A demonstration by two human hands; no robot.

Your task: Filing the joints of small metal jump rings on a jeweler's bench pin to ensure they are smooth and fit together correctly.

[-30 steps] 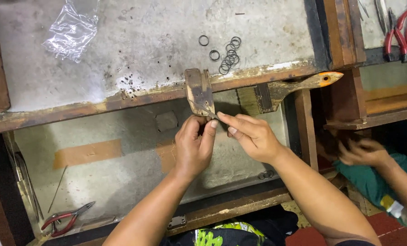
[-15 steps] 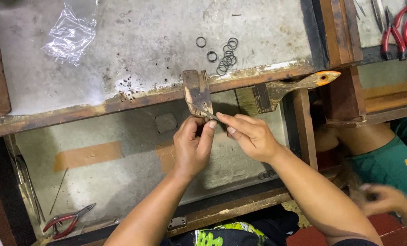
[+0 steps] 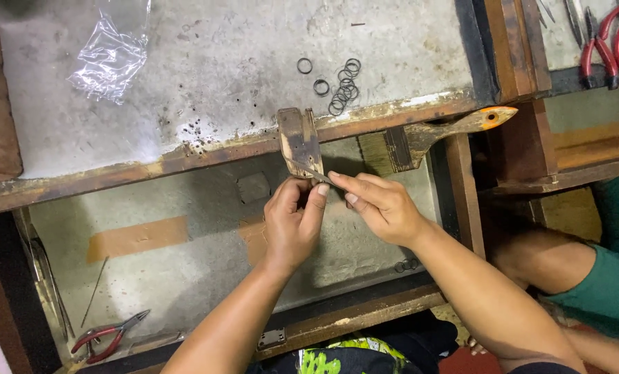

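I see my left hand and right hand pinching a thin metal strip mid-frame, below the scuffed grey worktop with its worn wooden edge.

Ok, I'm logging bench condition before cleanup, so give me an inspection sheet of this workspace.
Surface: grey bench top, stained, dark specks near its worn wooden edge.
Job's things: wooden peg block on the edge; thin metal tool against it.
Clutter: small dark rings, crumpled plastic bag, paintbrush, red pliers in the tray below.
Grippers: left hand and right hand pinch at the tool's tip.
Cables: nothing seen.
Surroundings: another person's green sleeve; more red pliers top right.
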